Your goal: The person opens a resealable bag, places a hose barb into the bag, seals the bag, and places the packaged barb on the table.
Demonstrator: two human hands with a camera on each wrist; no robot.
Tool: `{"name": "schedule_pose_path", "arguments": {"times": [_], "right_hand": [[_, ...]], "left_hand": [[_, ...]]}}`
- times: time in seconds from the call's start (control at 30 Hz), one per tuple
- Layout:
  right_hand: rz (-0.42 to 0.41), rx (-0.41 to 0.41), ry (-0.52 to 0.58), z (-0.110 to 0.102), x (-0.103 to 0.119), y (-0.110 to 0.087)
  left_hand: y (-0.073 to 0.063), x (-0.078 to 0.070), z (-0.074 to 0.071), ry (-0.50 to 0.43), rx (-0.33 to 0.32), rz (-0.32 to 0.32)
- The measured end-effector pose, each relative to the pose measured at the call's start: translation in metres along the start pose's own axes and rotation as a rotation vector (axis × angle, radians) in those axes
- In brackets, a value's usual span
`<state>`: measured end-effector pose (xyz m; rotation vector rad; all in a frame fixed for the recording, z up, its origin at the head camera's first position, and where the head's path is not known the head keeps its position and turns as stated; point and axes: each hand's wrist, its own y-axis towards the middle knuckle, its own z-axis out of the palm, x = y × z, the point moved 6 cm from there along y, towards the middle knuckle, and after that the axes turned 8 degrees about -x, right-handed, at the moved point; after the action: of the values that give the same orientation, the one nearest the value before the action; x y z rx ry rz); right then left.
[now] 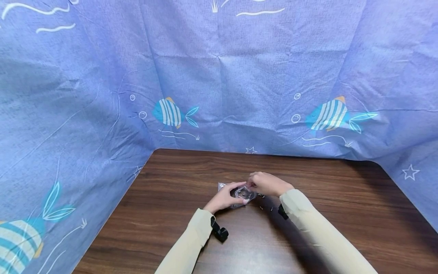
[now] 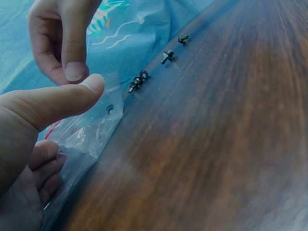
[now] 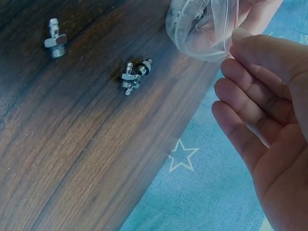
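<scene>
A clear plastic zip bag [image 1: 252, 196] with small metal fittings inside is between my hands, its mouth spread apart. My left hand [image 1: 224, 198] holds it from the left, thumb on the near side and fingers on the far side. At the far right rim, my right hand [image 1: 265, 183] pinches the bag's edge between thumb and forefinger. In the right wrist view its other fingers are loosely bent beside the bag [image 3: 202, 50]. Barbed metal hose fittings [image 3: 56, 39] lie on the table just right of the bag, several of them in a small cluster [image 3: 134, 76].
The dark wood-grain table [image 1: 164, 213] carries everything. A blue fish-patterned cloth [image 1: 239, 83] hangs behind it and along its sides. Single fittings [image 1: 272, 209] lie near the right forearm. Black wrist straps [image 1: 219, 230] sit at the sleeve cuffs.
</scene>
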<state>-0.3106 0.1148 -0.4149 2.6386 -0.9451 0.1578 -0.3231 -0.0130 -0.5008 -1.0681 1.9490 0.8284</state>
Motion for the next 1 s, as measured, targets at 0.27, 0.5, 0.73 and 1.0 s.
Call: {"name": "schedule_pose_path", "arguments": {"times": [0.27,0.5,0.73,1.0], "right_hand": [[0.044,0.014,0.011,-0.001,-0.008,-0.007],[0.056,0.029,0.037,-0.003,-0.015,-0.016],[0.07,0.041,0.032,-0.003,-0.02,-0.024],[0.088,0.048,0.037,0.006,-0.029,-0.03]], "left_hand": [[0.0,0.0,0.0,0.009,-0.001,-0.021],[0.0,0.0,0.0,0.0,-0.002,-0.016],[-0.001,-0.001,0.0,0.002,-0.006,0.002],[-0.001,0.0,0.001,0.004,-0.001,-0.011]]}}
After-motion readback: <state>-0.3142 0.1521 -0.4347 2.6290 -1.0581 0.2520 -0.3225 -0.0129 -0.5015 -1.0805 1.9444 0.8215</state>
